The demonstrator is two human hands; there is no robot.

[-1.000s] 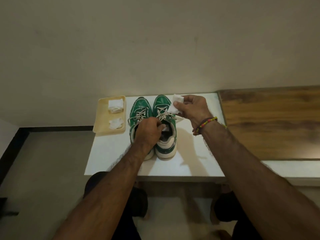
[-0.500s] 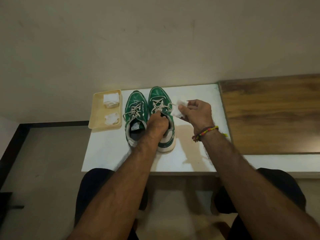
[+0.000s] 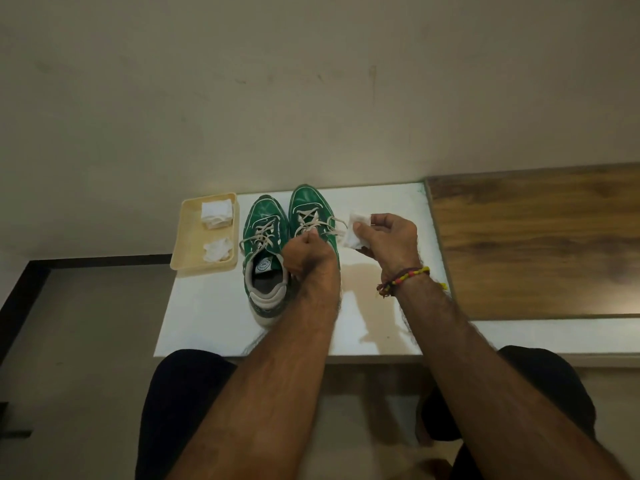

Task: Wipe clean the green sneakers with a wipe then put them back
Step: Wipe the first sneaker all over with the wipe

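Green sneakers (image 3: pixel 287 237) lie on the white tabletop (image 3: pixel 207 317), toes pointing away; the left hand (image 3: pixel 308 256) grips the right-side one, the right hand (image 3: pixel 384 239) (just beside it) pinches the wipe (image 3: pixel 353 233).

Dim warm indoor light, muddy exposure. White table (image 3: pixel 214 306) brightest area, mild sheen. Soft arm shadows fall on table just right of left forearm. Wall (image 3: pixel 311 81) unevenly lit, darker toward corners. Wide-angle bending at edges. Near forearms soft, slight overall blur, visible noise.
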